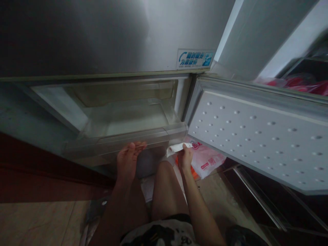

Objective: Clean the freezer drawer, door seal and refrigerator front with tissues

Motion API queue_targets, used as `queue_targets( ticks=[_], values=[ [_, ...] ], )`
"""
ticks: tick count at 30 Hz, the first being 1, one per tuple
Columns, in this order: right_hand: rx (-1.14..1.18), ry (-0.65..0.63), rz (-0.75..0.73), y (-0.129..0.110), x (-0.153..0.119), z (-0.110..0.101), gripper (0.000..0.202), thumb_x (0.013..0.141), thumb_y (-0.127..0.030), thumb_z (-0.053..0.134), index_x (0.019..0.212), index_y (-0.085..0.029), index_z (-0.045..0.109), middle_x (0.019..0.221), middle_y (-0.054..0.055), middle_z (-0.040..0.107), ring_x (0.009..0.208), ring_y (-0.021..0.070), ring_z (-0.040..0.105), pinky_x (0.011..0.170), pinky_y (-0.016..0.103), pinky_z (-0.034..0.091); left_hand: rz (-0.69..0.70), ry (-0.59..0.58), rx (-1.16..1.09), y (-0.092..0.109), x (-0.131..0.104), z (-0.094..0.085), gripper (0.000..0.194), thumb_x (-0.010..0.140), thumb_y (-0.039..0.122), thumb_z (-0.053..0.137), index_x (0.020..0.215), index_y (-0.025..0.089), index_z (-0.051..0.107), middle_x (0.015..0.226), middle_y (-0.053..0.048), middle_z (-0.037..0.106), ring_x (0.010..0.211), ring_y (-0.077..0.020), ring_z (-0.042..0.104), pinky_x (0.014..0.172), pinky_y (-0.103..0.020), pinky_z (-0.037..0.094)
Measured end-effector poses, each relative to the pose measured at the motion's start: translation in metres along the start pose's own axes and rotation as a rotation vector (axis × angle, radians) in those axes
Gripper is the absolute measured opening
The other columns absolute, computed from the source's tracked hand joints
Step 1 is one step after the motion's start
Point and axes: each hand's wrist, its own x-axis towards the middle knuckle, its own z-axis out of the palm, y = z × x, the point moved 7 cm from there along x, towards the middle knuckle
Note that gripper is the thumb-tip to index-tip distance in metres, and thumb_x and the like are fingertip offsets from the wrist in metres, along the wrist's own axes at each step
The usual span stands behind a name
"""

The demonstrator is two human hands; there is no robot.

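A clear plastic drawer [138, 119] is pulled partway out of the lower refrigerator compartment, and its inside looks bare. Just in front of the drawer's front panel, my left hand [128, 157] is held up with its fingers apart and nothing in it. To its right, my right hand [185, 158] pinches a folded white cloth or paper [176, 148] below the drawer's right corner.
The refrigerator's lower door [256, 133] stands swung out to the right. Below it lie a white and red plastic bag [206, 160] and a dark cabinet with metal handles [258, 194]. The upper door [102, 37] is closed. Red-brown wood [46, 181] is at the left.
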Motion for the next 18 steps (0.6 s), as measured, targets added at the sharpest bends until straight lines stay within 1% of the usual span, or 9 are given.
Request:
queue_targets(
  ticks=[2,4,6,9,11,16,18],
  values=[
    [0.010,0.004,-0.024,-0.009,0.001,0.005,0.029,0.061,-0.041,0.072,0.055,-0.018,0.053,0.053,-0.005,0.059,0.050,0.0096,0.055,0.053,0.023,0.046,0.001,-0.005,0.003,0.000,0.000,0.000,0.039,0.062,0.051,0.080,0.070,0.014,0.071,0.070,-0.007,0.075,0.067,-0.0182,0.072,0.073,-0.031,0.059],
    [0.019,-0.001,-0.054,-0.023,0.003,0.013,0.026,0.063,-0.039,0.071,0.057,-0.018,0.055,0.057,-0.005,0.062,0.054,0.0098,0.057,0.056,0.023,0.047,0.001,-0.010,-0.002,0.001,0.000,0.000,0.039,0.063,0.050,0.080,0.071,0.013,0.071,0.071,-0.007,0.075,0.068,-0.0175,0.072,0.073,-0.029,0.059],
    [0.016,-0.030,-0.072,-0.035,0.005,0.022,0.024,0.067,-0.037,0.069,0.059,-0.018,0.057,0.061,-0.004,0.064,0.059,0.0108,0.059,0.060,0.024,0.048,0.005,-0.010,-0.014,0.001,0.000,0.000,0.038,0.063,0.049,0.080,0.071,0.013,0.072,0.071,-0.006,0.075,0.067,-0.0165,0.072,0.072,-0.027,0.059],
    [0.003,-0.057,-0.071,-0.042,0.007,0.028,0.024,0.069,-0.037,0.068,0.059,-0.018,0.057,0.060,-0.003,0.063,0.059,0.0114,0.058,0.061,0.025,0.048,0.008,-0.009,-0.019,0.000,0.000,-0.001,0.036,0.064,0.048,0.080,0.071,0.014,0.071,0.070,-0.006,0.075,0.067,-0.0163,0.072,0.072,-0.027,0.059],
    [0.004,-0.040,-0.058,-0.035,0.007,0.023,0.023,0.067,-0.038,0.067,0.060,-0.018,0.057,0.061,-0.003,0.063,0.058,0.0113,0.058,0.061,0.026,0.048,0.007,-0.006,-0.011,-0.001,0.000,-0.001,0.037,0.064,0.049,0.080,0.071,0.014,0.071,0.070,-0.006,0.075,0.067,-0.0167,0.072,0.072,-0.028,0.059],
    [-0.016,0.003,0.000,0.002,0.004,0.000,0.025,0.062,-0.041,0.068,0.067,-0.018,0.059,0.066,-0.003,0.065,0.059,0.0121,0.060,0.061,0.027,0.049,0.005,0.002,0.006,-0.001,0.000,-0.002,0.038,0.064,0.050,0.079,0.071,0.014,0.071,0.070,-0.006,0.075,0.068,-0.0177,0.072,0.073,-0.031,0.059],
    [-0.037,0.010,0.006,0.013,0.002,-0.007,0.027,0.061,-0.043,0.069,0.068,-0.019,0.059,0.066,-0.003,0.064,0.059,0.0123,0.060,0.061,0.027,0.049,0.003,-0.001,0.003,-0.001,0.000,-0.002,0.038,0.063,0.050,0.080,0.071,0.014,0.071,0.070,-0.006,0.075,0.068,-0.0184,0.072,0.074,-0.032,0.059]
  ],
)
